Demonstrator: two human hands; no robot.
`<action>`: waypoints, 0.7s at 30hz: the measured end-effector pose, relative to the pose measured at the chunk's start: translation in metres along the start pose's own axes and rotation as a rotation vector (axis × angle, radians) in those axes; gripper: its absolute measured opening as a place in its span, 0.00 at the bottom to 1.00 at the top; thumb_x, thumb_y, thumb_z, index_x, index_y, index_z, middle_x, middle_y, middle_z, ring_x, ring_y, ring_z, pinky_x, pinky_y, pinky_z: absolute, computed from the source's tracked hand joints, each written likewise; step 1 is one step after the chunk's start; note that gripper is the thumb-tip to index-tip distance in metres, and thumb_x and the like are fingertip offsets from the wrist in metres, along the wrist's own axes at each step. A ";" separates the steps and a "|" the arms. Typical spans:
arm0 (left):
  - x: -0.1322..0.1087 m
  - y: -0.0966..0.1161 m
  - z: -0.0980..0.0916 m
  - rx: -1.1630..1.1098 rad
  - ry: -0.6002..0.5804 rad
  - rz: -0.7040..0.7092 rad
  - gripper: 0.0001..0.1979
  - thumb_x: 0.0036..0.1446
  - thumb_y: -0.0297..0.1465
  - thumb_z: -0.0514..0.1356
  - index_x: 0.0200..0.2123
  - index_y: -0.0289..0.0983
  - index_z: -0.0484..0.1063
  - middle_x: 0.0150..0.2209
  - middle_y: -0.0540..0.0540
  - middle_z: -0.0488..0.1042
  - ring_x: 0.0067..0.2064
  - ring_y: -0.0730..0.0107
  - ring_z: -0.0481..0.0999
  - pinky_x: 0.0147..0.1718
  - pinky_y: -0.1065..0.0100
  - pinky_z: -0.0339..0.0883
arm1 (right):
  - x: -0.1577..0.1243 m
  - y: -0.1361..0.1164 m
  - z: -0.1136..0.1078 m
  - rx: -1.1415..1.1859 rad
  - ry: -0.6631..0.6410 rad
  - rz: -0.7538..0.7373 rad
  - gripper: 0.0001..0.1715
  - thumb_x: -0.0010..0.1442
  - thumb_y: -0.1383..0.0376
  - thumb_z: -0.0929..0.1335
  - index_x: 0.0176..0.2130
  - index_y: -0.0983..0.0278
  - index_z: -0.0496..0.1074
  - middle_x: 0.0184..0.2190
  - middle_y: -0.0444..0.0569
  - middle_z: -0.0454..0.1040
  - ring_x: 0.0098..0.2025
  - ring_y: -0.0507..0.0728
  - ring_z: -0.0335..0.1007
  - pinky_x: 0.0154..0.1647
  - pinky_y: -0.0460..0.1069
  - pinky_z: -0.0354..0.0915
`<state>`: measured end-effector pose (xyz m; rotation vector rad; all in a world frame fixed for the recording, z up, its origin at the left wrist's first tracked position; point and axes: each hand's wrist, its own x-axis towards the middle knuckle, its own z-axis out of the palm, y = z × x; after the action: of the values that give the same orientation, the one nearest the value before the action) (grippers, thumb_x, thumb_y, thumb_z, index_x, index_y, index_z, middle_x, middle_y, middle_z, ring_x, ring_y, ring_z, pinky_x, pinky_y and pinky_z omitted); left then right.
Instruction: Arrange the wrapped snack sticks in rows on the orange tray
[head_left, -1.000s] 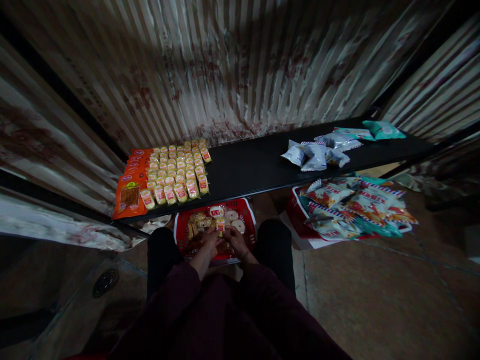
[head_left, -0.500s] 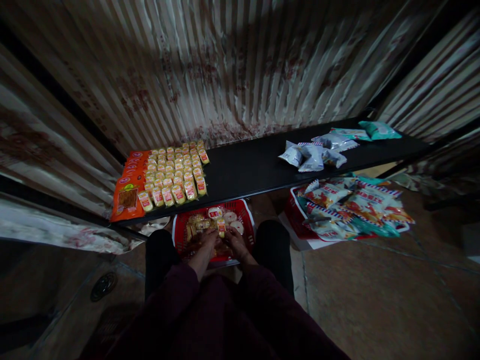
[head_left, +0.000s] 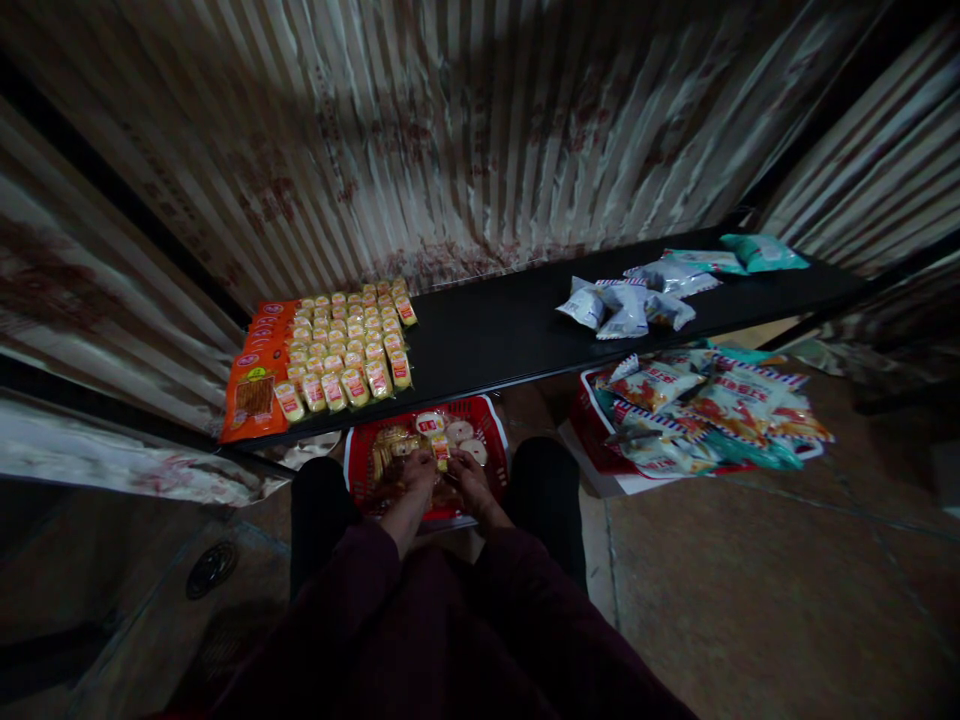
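Both my left hand [head_left: 416,482] and my right hand [head_left: 471,480] are over the red basket [head_left: 491,425] between my knees. Their fingers are closed on a small wrapped cake [head_left: 440,455] with a yellow wrapper and red label, held between the two hands. Another wrapped piece [head_left: 430,424] with a red label lies just beyond it. In the basket, packs of round pale biscuits [head_left: 472,453] lie to the right and stacked yellowish ones [head_left: 384,455] to the left. Rows of similar wrapped cakes [head_left: 345,345] stand on the black shelf [head_left: 480,335] above.
Orange snack packs [head_left: 253,395] line the shelf's left end. Silver bags [head_left: 626,308] and teal bags [head_left: 765,252] lie towards its right. A second red basket [head_left: 589,425] on the floor is heaped with snack bags [head_left: 739,400]. A corrugated curtain [head_left: 480,150] hangs behind.
My hands stay over the basket with the wrapped cake between them, shifting only very slightly. The view has tilted a little; the goods on the shelf keep their places.
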<state>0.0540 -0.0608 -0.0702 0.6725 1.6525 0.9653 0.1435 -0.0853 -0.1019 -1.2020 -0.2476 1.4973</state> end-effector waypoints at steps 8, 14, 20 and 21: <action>-0.001 0.003 0.000 0.042 0.022 -0.024 0.07 0.41 0.19 0.60 0.23 0.36 0.70 0.26 0.49 0.74 0.30 0.72 0.74 0.32 0.72 0.67 | 0.004 0.003 -0.003 0.001 0.001 0.000 0.22 0.37 0.61 0.74 0.35 0.59 0.69 0.31 0.42 0.74 0.30 0.52 0.72 0.34 0.49 0.69; -0.002 0.005 -0.002 0.053 0.038 -0.024 0.09 0.42 0.17 0.58 0.21 0.36 0.70 0.24 0.51 0.72 0.28 0.75 0.71 0.31 0.75 0.65 | 0.002 0.002 -0.004 -0.013 -0.018 -0.003 0.22 0.36 0.60 0.75 0.34 0.59 0.70 0.32 0.44 0.75 0.32 0.53 0.72 0.35 0.49 0.69; -0.009 0.009 -0.002 0.047 0.028 -0.032 0.07 0.42 0.20 0.60 0.20 0.37 0.70 0.20 0.53 0.70 0.27 0.75 0.71 0.29 0.75 0.65 | 0.003 0.001 -0.004 -0.067 -0.016 -0.030 0.26 0.34 0.56 0.76 0.35 0.60 0.72 0.32 0.44 0.75 0.32 0.54 0.71 0.37 0.50 0.67; -0.010 0.010 -0.002 0.041 0.026 -0.037 0.06 0.43 0.20 0.60 0.21 0.37 0.71 0.21 0.53 0.70 0.27 0.75 0.71 0.29 0.75 0.65 | 0.003 0.001 -0.004 -0.077 -0.012 -0.034 0.27 0.33 0.55 0.76 0.35 0.60 0.72 0.32 0.44 0.76 0.32 0.54 0.71 0.36 0.50 0.67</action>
<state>0.0548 -0.0645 -0.0564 0.6572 1.7059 0.9199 0.1465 -0.0845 -0.1061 -1.2450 -0.3349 1.4770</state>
